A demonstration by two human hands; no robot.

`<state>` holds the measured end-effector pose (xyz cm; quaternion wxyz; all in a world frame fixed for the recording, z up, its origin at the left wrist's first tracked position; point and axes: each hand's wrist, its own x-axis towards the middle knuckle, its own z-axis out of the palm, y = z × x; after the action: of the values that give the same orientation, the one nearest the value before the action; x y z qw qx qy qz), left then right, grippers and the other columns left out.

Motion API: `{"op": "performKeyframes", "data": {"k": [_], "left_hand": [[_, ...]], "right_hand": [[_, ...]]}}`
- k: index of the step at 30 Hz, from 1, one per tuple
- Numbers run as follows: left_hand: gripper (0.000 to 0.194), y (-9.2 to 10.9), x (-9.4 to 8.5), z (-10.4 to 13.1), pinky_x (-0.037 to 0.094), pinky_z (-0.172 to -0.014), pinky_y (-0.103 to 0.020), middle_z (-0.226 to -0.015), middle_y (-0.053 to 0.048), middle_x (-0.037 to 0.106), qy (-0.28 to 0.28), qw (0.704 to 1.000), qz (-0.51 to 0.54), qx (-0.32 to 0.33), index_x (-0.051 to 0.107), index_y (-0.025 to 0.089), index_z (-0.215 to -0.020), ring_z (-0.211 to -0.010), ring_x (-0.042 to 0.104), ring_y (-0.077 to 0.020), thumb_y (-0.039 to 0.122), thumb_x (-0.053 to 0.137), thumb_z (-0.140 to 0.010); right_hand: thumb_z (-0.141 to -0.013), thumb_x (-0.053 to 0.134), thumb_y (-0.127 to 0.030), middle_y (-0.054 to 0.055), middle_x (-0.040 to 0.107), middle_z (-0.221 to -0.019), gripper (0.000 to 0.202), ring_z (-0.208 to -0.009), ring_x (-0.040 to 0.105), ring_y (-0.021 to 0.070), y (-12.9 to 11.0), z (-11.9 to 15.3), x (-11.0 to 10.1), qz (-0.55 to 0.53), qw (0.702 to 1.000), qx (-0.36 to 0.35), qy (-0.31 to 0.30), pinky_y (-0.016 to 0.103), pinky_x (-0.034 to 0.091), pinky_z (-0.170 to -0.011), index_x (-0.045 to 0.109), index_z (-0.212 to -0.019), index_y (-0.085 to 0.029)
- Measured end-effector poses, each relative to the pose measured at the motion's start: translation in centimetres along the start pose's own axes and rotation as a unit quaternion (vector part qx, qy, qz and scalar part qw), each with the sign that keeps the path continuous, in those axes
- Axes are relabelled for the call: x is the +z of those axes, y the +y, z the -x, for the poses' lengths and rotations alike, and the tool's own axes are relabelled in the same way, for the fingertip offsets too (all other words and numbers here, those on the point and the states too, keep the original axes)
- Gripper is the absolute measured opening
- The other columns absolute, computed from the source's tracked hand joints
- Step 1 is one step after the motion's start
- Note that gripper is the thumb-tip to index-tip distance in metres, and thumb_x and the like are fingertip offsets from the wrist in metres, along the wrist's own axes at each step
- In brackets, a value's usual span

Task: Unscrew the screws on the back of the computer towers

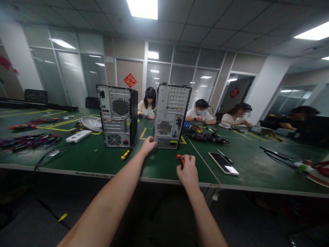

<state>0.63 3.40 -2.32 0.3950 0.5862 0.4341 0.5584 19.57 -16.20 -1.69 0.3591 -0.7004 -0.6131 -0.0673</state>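
Note:
Two computer towers stand upright with their rear panels towards me. My left hand grips the lower left edge of the right computer tower; some of its fingertips are hard to make out. In my right hand, the fingers are closed round a red and black screwdriver, held just in front of that tower's base. Its shaft is thin and dim, and I cannot tell whether the tip touches the panel. Beside it, the left computer tower has a yellow and black screwdriver lying at its foot.
A white power bank-like device, small screws and bundled coloured wires lie on the left. To the right are a phone and black cables. Several people sit across the green table.

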Motion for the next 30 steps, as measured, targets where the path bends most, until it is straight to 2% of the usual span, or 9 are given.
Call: {"op": "performKeyframes", "data": {"k": [13, 22, 30], "left_hand": [[0.015, 0.03, 0.03, -0.06, 0.041, -0.070, -0.027, -0.073, 0.003, 0.058, 0.000, 1.000, 0.004, 0.004, 0.059, 0.019, -0.080, -0.069, 0.053, -0.0139, 0.013, 0.065, -0.068], [0.016, 0.61, -0.07, 0.29, 0.043, -0.071, -0.028, -0.076, 0.001, 0.062, -0.002, 1.000, 0.002, -0.012, 0.059, 0.019, -0.081, -0.073, 0.056, -0.0155, 0.013, 0.066, -0.068], [0.016, 0.25, -0.13, 0.10, 0.044, -0.071, -0.028, -0.076, 0.001, 0.064, -0.007, 1.000, 0.002, -0.010, 0.059, 0.019, -0.081, -0.073, 0.058, -0.0156, 0.013, 0.066, -0.069]], "right_hand": [[-0.093, 0.056, -0.017, 0.006, 0.050, -0.113, 0.012, -0.082, 0.061, 0.0167, -0.31, 0.16, -0.27, -0.040, 0.999, 0.018, -0.008, 0.029, 0.048, -0.073, 0.052, -0.104, -0.021], [-0.092, 0.056, -0.019, 0.005, 0.050, -0.107, 0.010, -0.079, 0.060, 0.0164, -0.22, 0.12, -0.04, -0.052, 0.998, 0.017, 0.006, 0.029, 0.047, -0.070, 0.050, -0.100, -0.022], [-0.093, 0.056, -0.019, 0.005, 0.051, -0.105, 0.010, -0.079, 0.060, 0.0169, -0.32, 0.14, -0.14, -0.056, 0.998, 0.024, 0.009, 0.029, 0.047, -0.069, 0.050, -0.099, -0.022]]}}
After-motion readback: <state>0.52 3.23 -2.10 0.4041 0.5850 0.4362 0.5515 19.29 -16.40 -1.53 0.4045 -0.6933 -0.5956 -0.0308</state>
